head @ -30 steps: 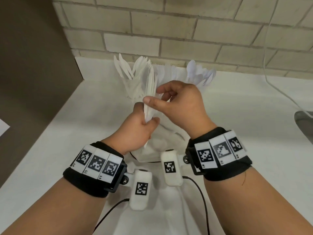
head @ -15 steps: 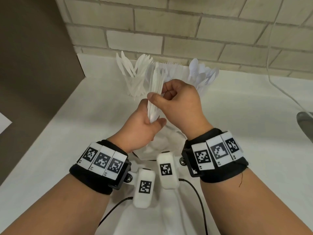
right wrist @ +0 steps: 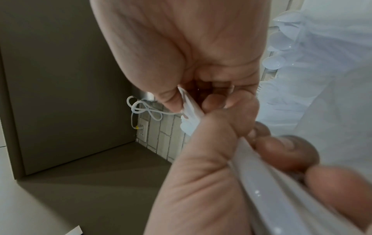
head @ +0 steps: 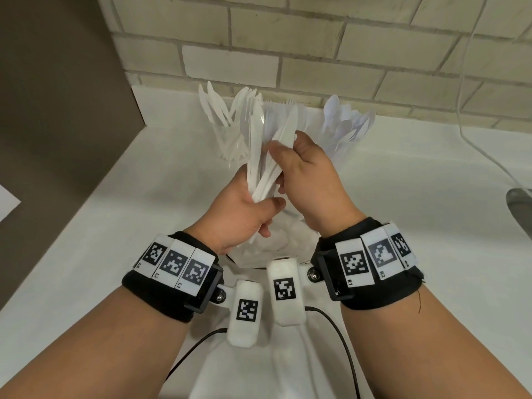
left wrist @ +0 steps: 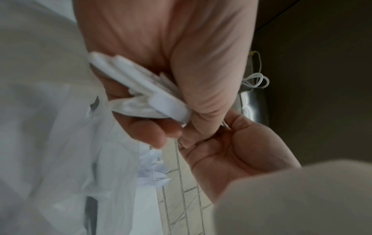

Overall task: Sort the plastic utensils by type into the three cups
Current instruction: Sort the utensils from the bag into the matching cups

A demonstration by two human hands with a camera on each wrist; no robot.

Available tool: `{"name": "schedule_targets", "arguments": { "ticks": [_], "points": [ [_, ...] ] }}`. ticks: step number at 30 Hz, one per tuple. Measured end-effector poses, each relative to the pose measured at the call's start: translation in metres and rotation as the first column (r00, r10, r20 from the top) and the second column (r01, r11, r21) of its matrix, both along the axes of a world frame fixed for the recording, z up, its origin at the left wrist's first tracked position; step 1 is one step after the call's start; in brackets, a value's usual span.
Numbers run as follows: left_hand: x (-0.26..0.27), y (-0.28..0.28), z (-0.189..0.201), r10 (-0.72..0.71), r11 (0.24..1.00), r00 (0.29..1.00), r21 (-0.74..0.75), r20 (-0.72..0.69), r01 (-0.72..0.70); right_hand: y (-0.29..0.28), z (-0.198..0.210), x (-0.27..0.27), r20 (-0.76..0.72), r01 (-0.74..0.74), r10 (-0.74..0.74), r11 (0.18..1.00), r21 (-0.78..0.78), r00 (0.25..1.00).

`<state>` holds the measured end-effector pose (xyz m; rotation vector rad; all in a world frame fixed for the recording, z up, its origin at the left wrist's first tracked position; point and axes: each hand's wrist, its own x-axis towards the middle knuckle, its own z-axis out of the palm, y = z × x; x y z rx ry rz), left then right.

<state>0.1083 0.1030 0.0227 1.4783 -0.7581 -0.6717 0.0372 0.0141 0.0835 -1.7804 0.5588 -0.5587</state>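
My left hand (head: 259, 207) grips a bundle of white plastic knives (head: 255, 145) upright by their handles, above the table. My right hand (head: 283, 152) pinches a single knife (head: 288, 126) and holds it tilted to the right, out of the bundle. In the right wrist view the thumb and fingers pinch that knife (right wrist: 189, 108). The left wrist view shows the handle ends of the bundle (left wrist: 141, 95). Three clear cups stand behind the hands near the wall: the left cup (head: 223, 139) with knives, the middle cup (head: 276, 110) with forks, the right cup (head: 345, 131) with spoons.
A crumpled clear plastic bag (head: 267, 249) lies under my hands on the white table (head: 417, 211). A white cable (head: 475, 145) runs down the brick wall at the right. A metal object (head: 521, 208) is at the right edge, a dark panel (head: 57, 110) at the left.
My right hand has drawn one knife sideways out of the bundle, so it now leans to the right. Both hands have risen a little toward the cups.
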Motion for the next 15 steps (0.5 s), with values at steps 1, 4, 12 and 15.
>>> {"name": "schedule_targets", "arguments": {
  "ticks": [1, 4, 12, 15],
  "points": [
    [0.001, -0.001, 0.000, 0.003, 1.000, 1.000, 0.001, 0.015, -0.003, 0.000, -0.001, 0.000, 0.018, 0.006, -0.006, 1.000, 0.009, 1.000],
    [0.003, -0.002, -0.002, 0.004, 1.000, 0.999, -0.001, 0.049, -0.004, 0.001, -0.002, -0.001, 0.106, 0.049, -0.052, 0.998, 0.033, 0.993],
    [0.002, -0.004, -0.011, -0.025, 0.999, 0.996, 0.041, 0.085, 0.022, -0.011, 0.019, 0.000, 0.345, 0.154, -0.200, 0.975, 0.158, 0.917],
    [0.000, -0.005, -0.008, -0.037, 0.999, 0.996, 0.023, 0.079, 0.035, -0.013, 0.020, 0.001, 0.317, 0.147, -0.180, 0.981, 0.124, 0.931]
  ]
}}
